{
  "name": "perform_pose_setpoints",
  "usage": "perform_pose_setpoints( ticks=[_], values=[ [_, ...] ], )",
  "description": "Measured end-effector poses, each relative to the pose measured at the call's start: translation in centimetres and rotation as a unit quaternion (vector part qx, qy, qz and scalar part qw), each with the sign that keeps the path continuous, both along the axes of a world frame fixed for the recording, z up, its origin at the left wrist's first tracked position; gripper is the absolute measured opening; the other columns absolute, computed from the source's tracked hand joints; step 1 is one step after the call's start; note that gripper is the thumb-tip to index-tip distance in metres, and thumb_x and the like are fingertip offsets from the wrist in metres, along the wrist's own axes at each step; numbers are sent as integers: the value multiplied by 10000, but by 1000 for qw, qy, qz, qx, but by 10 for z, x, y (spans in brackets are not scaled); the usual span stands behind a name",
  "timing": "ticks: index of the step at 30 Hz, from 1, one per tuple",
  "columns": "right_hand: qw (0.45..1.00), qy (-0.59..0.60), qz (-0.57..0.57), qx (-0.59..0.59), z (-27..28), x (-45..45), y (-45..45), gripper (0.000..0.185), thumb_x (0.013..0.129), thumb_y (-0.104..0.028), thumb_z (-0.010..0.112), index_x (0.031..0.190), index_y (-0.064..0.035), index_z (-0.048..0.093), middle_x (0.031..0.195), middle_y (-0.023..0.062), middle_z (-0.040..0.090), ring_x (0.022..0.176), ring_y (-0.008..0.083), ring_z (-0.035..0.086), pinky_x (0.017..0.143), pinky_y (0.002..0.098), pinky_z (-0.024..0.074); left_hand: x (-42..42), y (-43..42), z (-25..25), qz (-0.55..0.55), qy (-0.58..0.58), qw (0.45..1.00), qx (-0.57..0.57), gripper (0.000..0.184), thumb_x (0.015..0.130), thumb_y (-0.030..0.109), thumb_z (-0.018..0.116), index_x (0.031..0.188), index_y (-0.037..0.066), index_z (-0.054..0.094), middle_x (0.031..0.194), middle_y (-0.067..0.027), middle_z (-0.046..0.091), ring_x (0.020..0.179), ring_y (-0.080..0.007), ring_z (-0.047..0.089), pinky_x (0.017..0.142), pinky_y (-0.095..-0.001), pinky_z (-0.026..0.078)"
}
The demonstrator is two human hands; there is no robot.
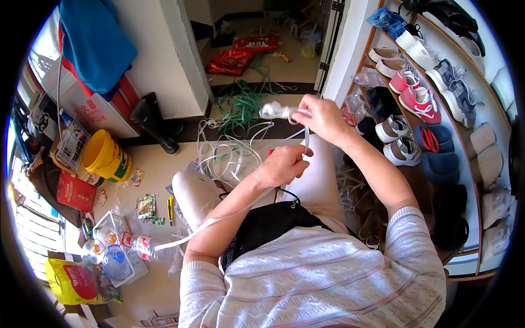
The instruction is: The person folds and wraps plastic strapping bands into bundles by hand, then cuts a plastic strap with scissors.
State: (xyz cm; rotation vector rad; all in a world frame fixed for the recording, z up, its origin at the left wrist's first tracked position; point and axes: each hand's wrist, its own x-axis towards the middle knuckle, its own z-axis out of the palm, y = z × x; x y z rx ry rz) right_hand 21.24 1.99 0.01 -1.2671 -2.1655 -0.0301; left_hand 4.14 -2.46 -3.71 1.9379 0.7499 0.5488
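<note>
My right hand [325, 119] is raised in front of me, its fingers closed on a white bundle of strap [277, 111] that sticks out to the left. Just below it, my left hand [284, 165] is curled, with a white strap [307, 141] running between its fingers and the right hand. Another length of white strap [205, 225] passes along my left forearm toward the bottles. Loose white straps [232, 156] lie tangled on the floor beyond my left knee, next to a heap of green straps [240, 106].
Shoe shelves [404, 109] stand at the right. On the left are a yellow bucket [105, 156], black boots [153, 123], a red box [75, 191], a yellow-handled cutter [170, 210] and a basket with bottles [117, 262]. Red bags [229, 62] lie past the doorway.
</note>
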Motion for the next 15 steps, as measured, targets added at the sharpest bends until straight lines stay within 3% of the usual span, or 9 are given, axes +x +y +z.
perform_pose_setpoints(
  ticks=[1, 2, 4, 5, 6, 8, 11, 14, 15],
  values=[
    [997, 1, -14, -78, -2, -2, -3, 268, 752, -242, 684, 768, -16, 541, 661, 160, 588, 598, 327, 581, 558, 381, 454, -3, 2, 2, 11, 11, 993, 117, 224, 803, 90, 546, 1009, 13, 589, 584, -88, 559, 471, -160, 517, 476, -295, 420],
    [996, -27, 9, -85, -8, -1, -6, 268, 758, -245, 680, 764, -17, 539, 659, 158, 589, 600, 324, 583, 555, 376, 453, -10, 5, 4, 22, 23, 973, 230, 191, 789, 83, 553, 958, 16, 611, 610, -115, 582, 491, -205, 544, 507, -317, 444],
    [990, -82, 55, -102, -26, 6, -9, 269, 769, -250, 672, 757, -19, 536, 657, 155, 593, 604, 317, 586, 548, 366, 450, -24, 11, 18, 45, 37, 958, 281, 147, 768, 69, 563, 885, 26, 639, 678, -153, 608, 570, -259, 588, 576, -334, 476],
    [979, -74, 123, -142, -36, 9, -9, 272, 785, -263, 661, 779, -14, 552, 633, 154, 574, 562, 291, 567, 543, 350, 449, -32, 16, 27, 39, 62, 963, 259, 159, 763, 64, 581, 903, 23, 644, 707, -162, 617, 617, -242, 615, 600, -322, 483],
    [952, -54, 171, -247, -20, 5, -19, 231, 824, -233, 630, 817, -9, 574, 596, 95, 556, 533, 188, 544, 520, 302, 438, -39, 23, 29, 33, 17, 966, 254, 156, 780, 73, 596, 914, 18, 653, 682, -134, 634, 594, -188, 611, 572, -289, 476],
    [870, 71, 167, -459, -6, 3, -27, 161, 866, -171, 571, 839, -15, 598, 613, 56, 575, 573, 125, 547, 538, 270, 427, -50, 30, 34, 33, -82, 994, -66, 146, 790, 92, 636, 897, -4, 657, 695, -85, 648, 591, -115, 596, 541, -223, 457],
    [799, 180, 294, -492, 6, 8, -33, 136, 900, -112, 521, 914, -9, 608, 700, 0, 575, 613, 57, 520, 545, 222, 422, -54, 40, 18, 47, -192, 966, -167, 136, 797, 94, 653, 893, -1, 660, 699, -42, 632, 584, -70, 566, 486, -180, 423],
    [755, 271, 331, -497, 20, 9, -39, 155, 898, -116, 529, 977, -1, 597, 789, 10, 590, 634, 73, 535, 578, 217, 441, -59, 47, 1, -34, -295, 919, -259, 152, 787, 77, 661, 926, 14, 658, 678, -38, 620, 566, -80, 560, 440, -180, 409],
    [737, 307, 344, -494, 21, 13, -35, 198, 892, -142, 549, 1020, 7, 581, 813, 22, 588, 641, 68, 538, 601, 216, 460, -51, 38, -7, 12, -310, 919, -246, 158, 794, 88, 655, 938, 26, 657, 647, -34, 599, 537, -88, 558, 414, -185, 402]
  ],
)
